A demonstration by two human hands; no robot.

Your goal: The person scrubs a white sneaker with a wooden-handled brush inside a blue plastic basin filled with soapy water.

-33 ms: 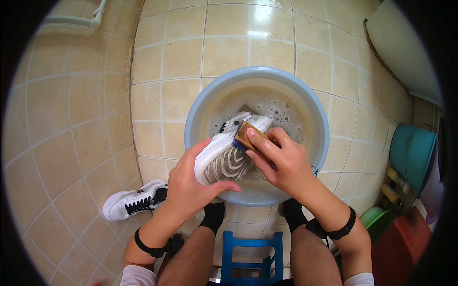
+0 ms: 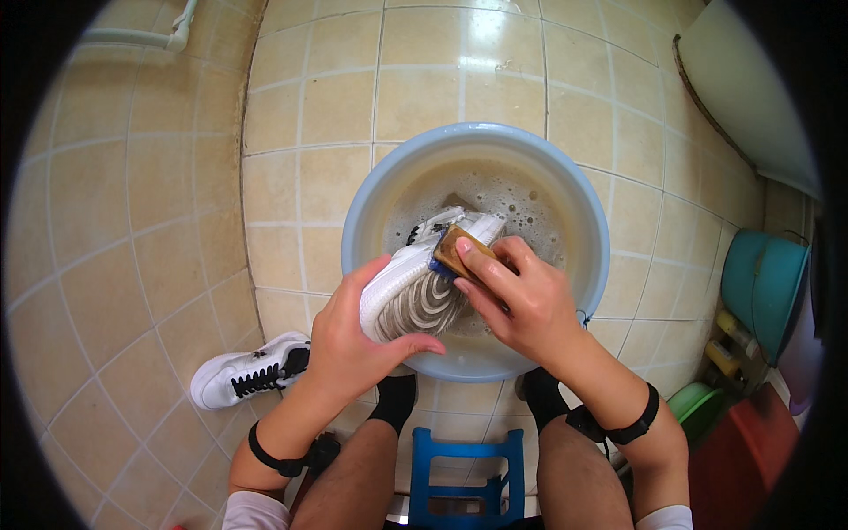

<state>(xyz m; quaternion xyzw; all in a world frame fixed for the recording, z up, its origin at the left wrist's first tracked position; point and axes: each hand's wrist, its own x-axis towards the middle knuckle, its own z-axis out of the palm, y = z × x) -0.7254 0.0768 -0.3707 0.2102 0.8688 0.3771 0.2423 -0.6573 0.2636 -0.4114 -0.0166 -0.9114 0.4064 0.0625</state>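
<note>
White sneaker (image 2: 415,287), held sole-up over the soapy water of a pale blue basin (image 2: 371,190) that stands on a tan tiled floor (image 2: 177,221). The patterned outsole faces the camera; the toe end lies toward the brush, the heel end in the palm. Judged from its look, the shoe is light but made heavier by water, with a stiff rubber sole, a softer upper, and a wet, soapy surface likely to slip; the firmest hold would be across the sole and sides near the heel, where it is now gripped.

Left hand (image 2: 349,340): fingers curled together and clamped round the sneaker, thumb (image 2: 411,346) pressed across the lower edge of the sole, the other fingers wrapped over the far side.

Right hand (image 2: 521,296): fingers closed on a scrubbing brush (image 2: 452,252) with a tan back and blue bristles, the fingertips (image 2: 464,247) lying on its back and the bristles touching the sole just beyond them.

Outward from the fingers: a second white sneaker (image 2: 252,371) with black laces lies on the tiles, beside the left wrist and apart from the basin. A blue stool (image 2: 468,477) shows between the knees. A teal bucket (image 2: 764,283) stands well to the right of the right hand.
</note>
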